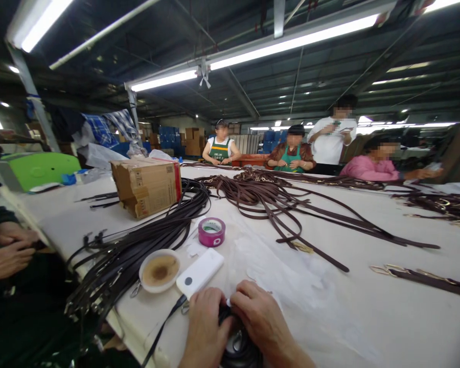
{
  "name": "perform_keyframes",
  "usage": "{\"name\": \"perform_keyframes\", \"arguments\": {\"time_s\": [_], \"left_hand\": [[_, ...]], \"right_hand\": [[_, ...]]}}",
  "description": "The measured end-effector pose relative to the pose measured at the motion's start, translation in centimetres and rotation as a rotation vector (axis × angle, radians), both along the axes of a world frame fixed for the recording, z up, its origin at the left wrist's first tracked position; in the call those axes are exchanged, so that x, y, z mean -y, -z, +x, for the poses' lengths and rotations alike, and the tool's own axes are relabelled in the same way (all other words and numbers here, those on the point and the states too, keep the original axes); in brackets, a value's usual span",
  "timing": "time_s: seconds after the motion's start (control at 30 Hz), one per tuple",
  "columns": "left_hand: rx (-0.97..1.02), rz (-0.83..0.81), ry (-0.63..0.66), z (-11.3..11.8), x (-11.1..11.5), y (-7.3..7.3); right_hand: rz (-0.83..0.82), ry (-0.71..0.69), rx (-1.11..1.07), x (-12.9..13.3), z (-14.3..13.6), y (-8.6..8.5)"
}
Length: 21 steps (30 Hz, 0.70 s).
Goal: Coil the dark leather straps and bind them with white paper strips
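Observation:
At the near edge of the table, my left hand (206, 326) and my right hand (263, 318) come together over a coiled dark strap (249, 352). A shiny metal fitting (236, 341) shows inside the coil. My left fingers and thumb are closed at its upper side. The fingers of my right hand are bent around the same spot, and a small white bit (228, 302) shows between the fingertips of both hands. Part of the coil is hidden under my hands. Just beyond them lies a white power bank (200, 273) with a dark strap or cable running beside it.
A bowl of brownish paste (160, 271) and a purple tape roll (211, 232) stand beyond my hands. Black straps (138, 245) with metal clips pile at left by a cardboard box (147, 186). Brown straps (253, 191) spread across the middle. Several people sit or stand around.

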<state>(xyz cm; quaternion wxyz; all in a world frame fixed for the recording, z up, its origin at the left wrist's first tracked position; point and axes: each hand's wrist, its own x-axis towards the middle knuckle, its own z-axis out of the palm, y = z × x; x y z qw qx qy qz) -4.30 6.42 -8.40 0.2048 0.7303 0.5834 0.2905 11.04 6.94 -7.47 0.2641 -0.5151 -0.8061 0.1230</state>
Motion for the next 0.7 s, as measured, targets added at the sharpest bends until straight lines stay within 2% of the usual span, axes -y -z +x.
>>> {"name": "perform_keyframes", "arguments": {"time_s": [0.13,0.37,0.57,0.7], "left_hand": [[-0.015,-0.028,-0.001,0.6,-0.9,-0.1],[-0.029,0.047,0.174,0.5,-1.4,0.0],[0.035,0.235,0.231,-0.2,-1.5,1.0],[0.079,0.351,0.338,-0.5,-1.3,0.9]], "right_hand": [[-0.134,0.059,-0.243,-0.5,0.1,0.0],[-0.432,0.296,-0.565,-2.8,1.2,1.4],[-0.644,0.279,-0.841,-3.8,1.6,2.3],[-0.759,0.262,-1.002,-3.6,1.9,2.8]]}}
